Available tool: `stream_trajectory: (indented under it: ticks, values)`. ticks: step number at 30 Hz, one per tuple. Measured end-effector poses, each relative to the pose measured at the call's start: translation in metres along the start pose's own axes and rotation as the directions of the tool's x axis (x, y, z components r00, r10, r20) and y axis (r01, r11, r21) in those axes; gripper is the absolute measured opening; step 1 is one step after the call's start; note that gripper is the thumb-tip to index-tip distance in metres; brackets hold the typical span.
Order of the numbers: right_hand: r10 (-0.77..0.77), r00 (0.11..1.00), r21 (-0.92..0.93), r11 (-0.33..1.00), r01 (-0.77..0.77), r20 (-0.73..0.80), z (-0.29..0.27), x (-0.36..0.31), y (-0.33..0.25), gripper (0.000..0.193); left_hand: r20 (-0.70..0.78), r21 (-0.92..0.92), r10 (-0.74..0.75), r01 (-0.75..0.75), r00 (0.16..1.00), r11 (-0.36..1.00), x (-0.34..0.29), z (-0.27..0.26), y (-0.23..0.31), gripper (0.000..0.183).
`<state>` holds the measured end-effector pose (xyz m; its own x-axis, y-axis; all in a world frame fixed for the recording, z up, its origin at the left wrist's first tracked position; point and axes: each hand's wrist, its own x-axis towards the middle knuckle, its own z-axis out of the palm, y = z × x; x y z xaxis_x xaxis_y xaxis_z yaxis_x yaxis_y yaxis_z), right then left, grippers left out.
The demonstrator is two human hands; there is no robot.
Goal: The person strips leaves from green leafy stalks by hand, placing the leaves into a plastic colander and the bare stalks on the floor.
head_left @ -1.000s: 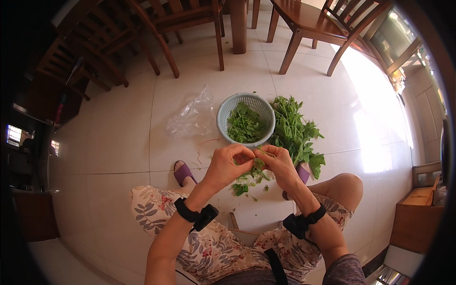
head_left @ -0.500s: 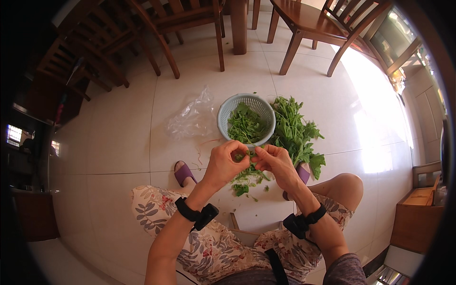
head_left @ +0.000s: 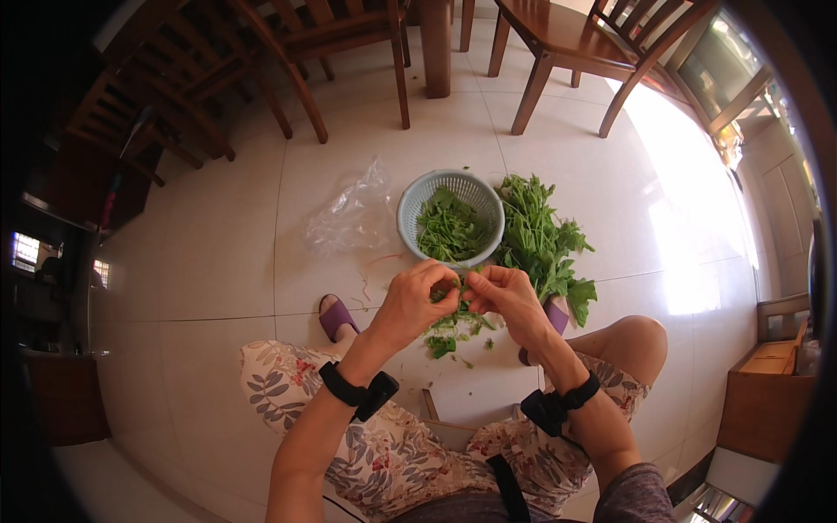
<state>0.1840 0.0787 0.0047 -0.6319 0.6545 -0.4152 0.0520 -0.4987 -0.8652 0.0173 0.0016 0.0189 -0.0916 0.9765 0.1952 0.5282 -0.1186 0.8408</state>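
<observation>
Between my two hands, just in front of a grey-blue plastic colander, is a small piece of green leafy vegetable. My left hand has thumb and fingers curled together on it. Opposite, my right hand pinches the same green between thumb and forefinger; the fingers hide most of it. Picked leaves and stems lie inside the colander. Touching the colander's right side is a large pile of leafy stalks on the floor. Torn green scraps are scattered on the floor below my hands.
A crumpled clear plastic bag lies left of the colander. My feet in purple slippers flank the work area. Wooden chairs and a table leg stand at the far side. A wooden cabinet is at the right.
My left hand's fingers have drawn closer together around the green. The right hand stays nearly in place, and the colander and pile look the same.
</observation>
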Motion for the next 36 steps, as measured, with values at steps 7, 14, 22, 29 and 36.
stream_trajectory:
  ticks: [7,14,22,29,36]
  values:
    - [-0.101,0.995,-0.118,0.988,0.1,0.002,0.0,0.002,0.003,0.018,0.041,-0.122,-0.228,0.231,0.973,0.965,-0.002,0.005,-0.003,0.009]
    - [-0.14,0.99,-0.174,0.976,0.134,-0.022,0.002,0.003,-0.001,0.018,0.152,-0.363,-0.371,0.401,0.916,0.841,0.001,-0.002,-0.017,0.013]
    - [-0.2,0.979,-0.296,0.938,0.182,-0.029,0.003,0.001,0.001,0.02,0.341,-0.331,-0.448,0.552,0.826,0.766,-0.001,-0.005,-0.015,0.014]
    - [-0.2,0.98,-0.31,0.933,0.185,-0.019,0.004,0.001,0.004,0.021,0.268,-0.279,-0.503,0.566,0.822,0.776,-0.001,0.002,-0.012,0.016]
    - [-0.171,0.985,-0.182,0.97,0.164,-0.023,0.005,0.001,0.0,0.02,0.23,-0.216,-0.448,0.494,0.864,0.842,0.0,-0.001,-0.009,0.015]
